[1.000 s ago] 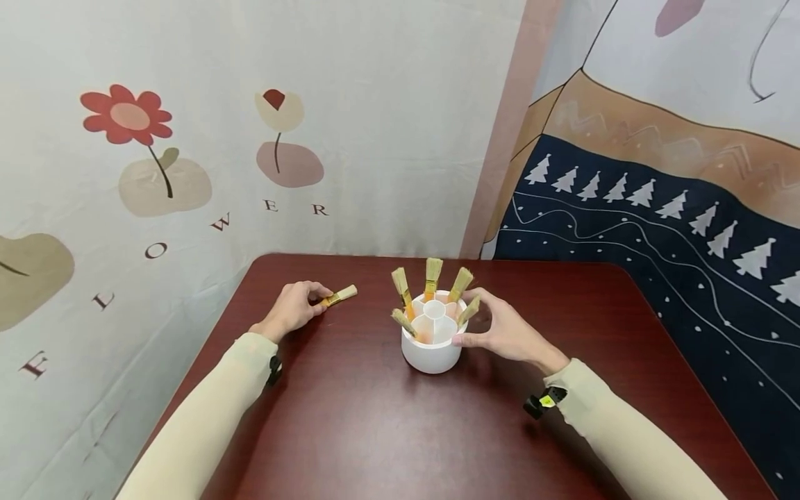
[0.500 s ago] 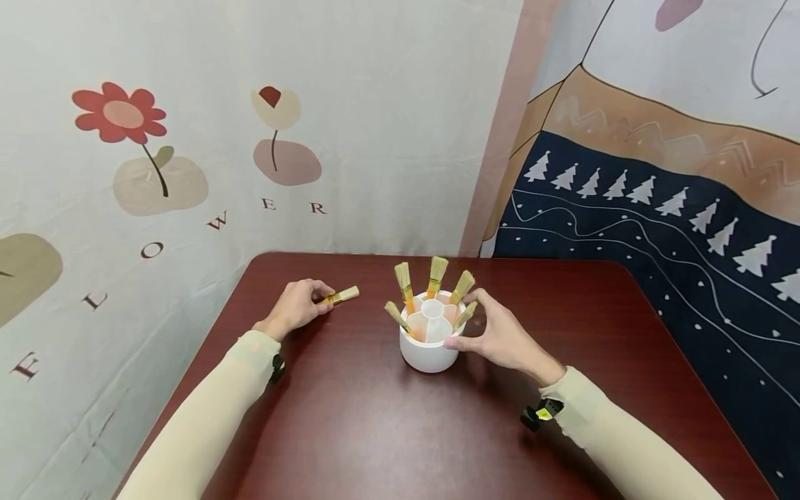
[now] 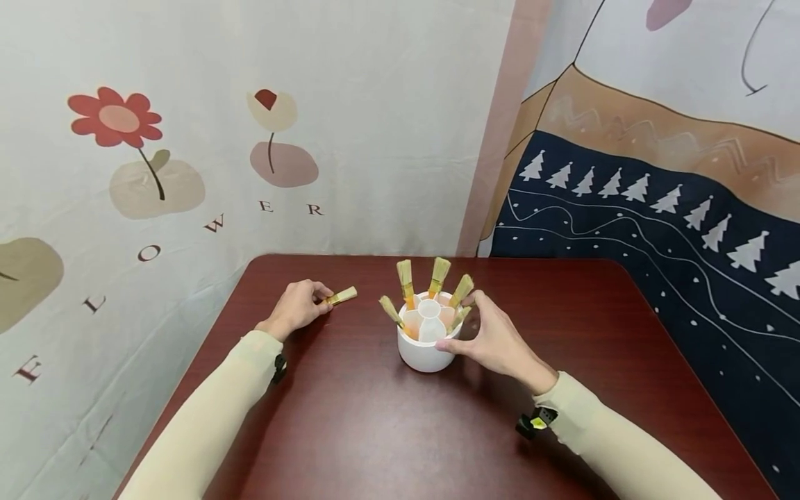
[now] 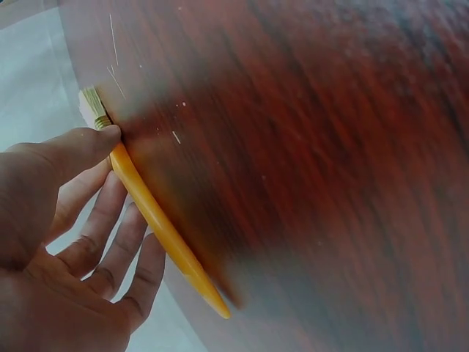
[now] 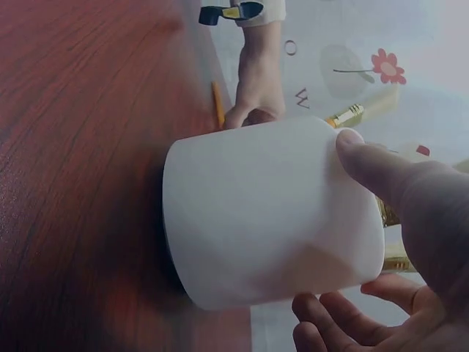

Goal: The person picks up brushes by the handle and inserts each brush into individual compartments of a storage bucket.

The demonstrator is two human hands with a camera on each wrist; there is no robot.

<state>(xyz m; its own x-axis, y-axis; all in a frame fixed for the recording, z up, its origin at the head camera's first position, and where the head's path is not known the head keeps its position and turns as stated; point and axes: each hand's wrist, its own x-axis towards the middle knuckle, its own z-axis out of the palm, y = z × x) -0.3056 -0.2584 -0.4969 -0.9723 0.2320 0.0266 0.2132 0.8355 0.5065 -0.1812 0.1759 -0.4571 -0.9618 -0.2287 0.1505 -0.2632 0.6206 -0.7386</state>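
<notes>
In the head view my left hand (image 3: 300, 305) is at the table's left side, pinching a paintbrush (image 3: 342, 296) with pale bristles. The left wrist view shows thumb and finger near its metal band, with the yellow-orange handle (image 4: 157, 220) pointing away. A white round divided brush holder (image 3: 427, 355) stands mid-table, and several similar paintbrushes (image 3: 405, 276) lean outward from its compartments, bristles up. My right hand (image 3: 500, 340) grips the holder's right side, thumb near the front rim. In the right wrist view the holder's wall (image 5: 264, 213) fills the middle; some fingertips are partly hidden behind it.
The dark red-brown table (image 3: 375, 430) ends at a back edge against a pale printed curtain (image 3: 387, 139). A navy hanging with white trees (image 3: 625, 229) is at the right. Loose bristles (image 4: 176, 137) lie on the tabletop near the left hand.
The holder has turned clockwise as seen from above, shifting its brushes round. My right hand has moved slightly left with it. The left hand and its paintbrush have stayed nearly still.
</notes>
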